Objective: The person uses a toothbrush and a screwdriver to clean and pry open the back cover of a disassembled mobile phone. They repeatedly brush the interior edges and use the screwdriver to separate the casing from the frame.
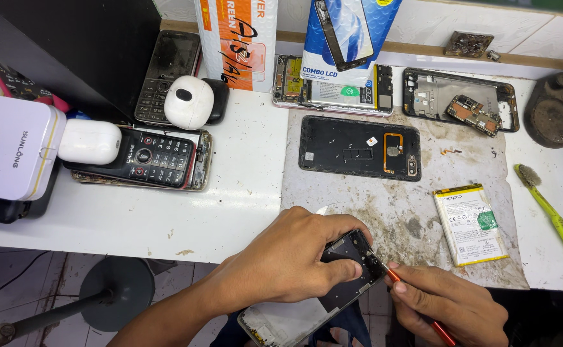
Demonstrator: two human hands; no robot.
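Observation:
My left hand (288, 260) grips an opened smartphone body (307, 302), held tilted at the near edge of the white workbench with its top end up. My right hand (445, 305) holds a thin red-handled tool (416, 302) whose tip touches the phone's upper corner (371, 257). A black phone back cover (358, 148) lies face down on a stained grey mat (410, 218) beyond my hands. To its right on the mat lies a flat white battery with a yellow edge (471, 225).
Along the wall lie a stripped phone frame with a loose circuit board (461, 99), another opened phone (333, 87) and boxed screens (349, 32). Keypad phones (156, 157), white earbud cases (188, 103), a white box (8, 144) sit left. A yellow-green toothbrush (554, 218) lies right.

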